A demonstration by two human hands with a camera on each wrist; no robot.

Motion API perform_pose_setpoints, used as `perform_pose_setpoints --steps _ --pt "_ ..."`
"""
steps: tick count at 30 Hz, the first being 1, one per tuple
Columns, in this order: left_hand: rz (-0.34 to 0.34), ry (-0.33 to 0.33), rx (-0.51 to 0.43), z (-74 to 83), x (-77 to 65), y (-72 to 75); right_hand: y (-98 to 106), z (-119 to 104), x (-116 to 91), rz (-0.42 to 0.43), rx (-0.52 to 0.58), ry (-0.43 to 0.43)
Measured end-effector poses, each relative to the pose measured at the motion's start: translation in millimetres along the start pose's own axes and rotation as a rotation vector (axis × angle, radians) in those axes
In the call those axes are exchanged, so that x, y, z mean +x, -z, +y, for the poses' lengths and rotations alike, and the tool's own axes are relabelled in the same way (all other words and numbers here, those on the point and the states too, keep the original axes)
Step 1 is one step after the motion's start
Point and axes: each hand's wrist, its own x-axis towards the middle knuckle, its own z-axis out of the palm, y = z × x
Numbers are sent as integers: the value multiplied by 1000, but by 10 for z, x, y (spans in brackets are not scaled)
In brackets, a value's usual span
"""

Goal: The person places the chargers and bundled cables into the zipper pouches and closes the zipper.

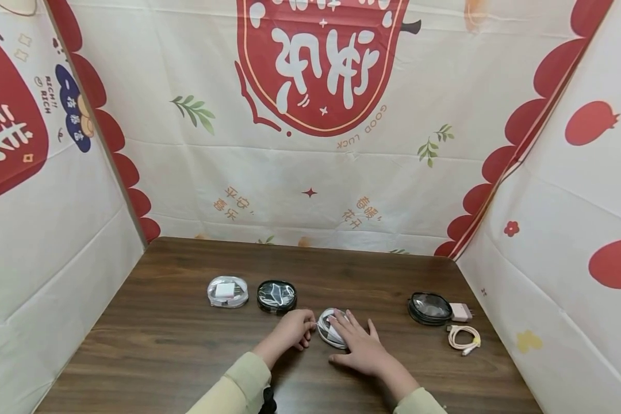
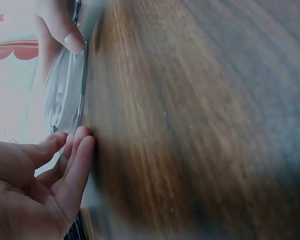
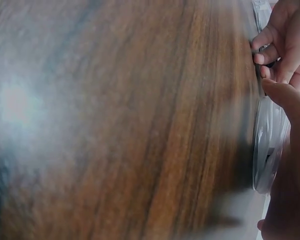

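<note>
A clear oval pouch with white edging lies on the brown table, with something white inside. My right hand rests on its top with the fingers spread. At the pouch's left edge, the thumb and fingertips of my left hand pinch its rim; a tiny dark piece, perhaps a zip pull, shows there in the left wrist view. That view also shows the pouch side-on, between both hands. In the right wrist view the clear pouch stands partly behind the right hand's thumb.
Left of the hands lie a black-edged oval pouch and a clear pouch holding a white charger. On the right are another black pouch, a white charger plug and a coiled pale cable. Printed cloth walls surround the table.
</note>
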Motion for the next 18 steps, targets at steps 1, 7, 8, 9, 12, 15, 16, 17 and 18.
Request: perform_pose_setpoints --steps 1,7,8,9,12,15,16,17,18 --pt "-2 2 1 4 -14 2 -11 1 2 0 -1 -1" --pt "-35 28 -17 32 -59 1 -15 6 5 11 34 19" --pt "-42 31 -21 31 -63 0 -15 7 6 10 39 18" --pt "-48 33 -24 32 -68 0 -16 8 6 7 44 14" --pt "-61 27 -31 32 -84 -7 -26 9 7 4 39 1" --pt "-75 20 -38 33 -104 -29 -30 10 7 8 39 2" --pt "-80 19 -41 34 -112 -38 -26 8 5 13 44 9" --pt "-86 22 -49 38 -121 -48 -25 9 4 13 46 13" --pt "-90 26 -58 41 -130 -60 -20 6 1 14 50 15"
